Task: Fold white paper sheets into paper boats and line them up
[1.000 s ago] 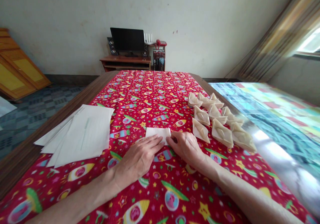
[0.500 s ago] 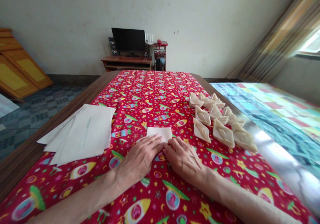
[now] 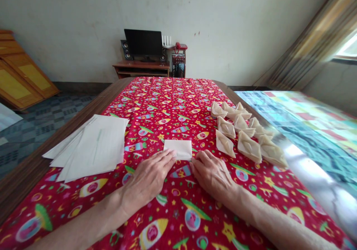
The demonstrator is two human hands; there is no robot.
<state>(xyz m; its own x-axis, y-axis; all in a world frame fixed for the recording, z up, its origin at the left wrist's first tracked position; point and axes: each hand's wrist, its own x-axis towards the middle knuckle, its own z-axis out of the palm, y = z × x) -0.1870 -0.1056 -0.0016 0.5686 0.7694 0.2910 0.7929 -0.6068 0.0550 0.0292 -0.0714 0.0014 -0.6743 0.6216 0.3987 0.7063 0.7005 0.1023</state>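
- Head view, nearest: left hand (image 3: pixel 152 172), palm down, fingers extended together, tips resting on the near left part of a small folded paper; pressing flat, not gripping.
- Right hand (image 3: pixel 210 172), fingers curled downward at the paper's near right corner (contact, and anything pinched beneath, cannot be told).
- Folded paper (image 3: pixel 178 148), white, oblong, lying flat on the cloth between and just beyond the hands.
- Cloth (image 3: pixel 173 110), red, printed with rockets, saucers and stars; spread along a brown wooden table (image 3: pixel 103 101).
- Loose sheets (image 3: pixel 95 146), white, fanned and overlapping, well to the left of the folded paper.
- Folded paper shapes (image 3: pixel 249 147), nine, cream, boat-like, in three rows to the right.
- Patterned covering (image 3: pixel 304 123), multicoloured, beyond the table's right edge.
- Cabinet (image 3: pixel 28 71), orange-brown with yellow panels, far left.
- Desk (image 3: pixel 142 66), against the far wall, bearing a black monitor (image 3: pixel 143 44); red telephone (image 3: pixel 180 47) to the monitor's right.
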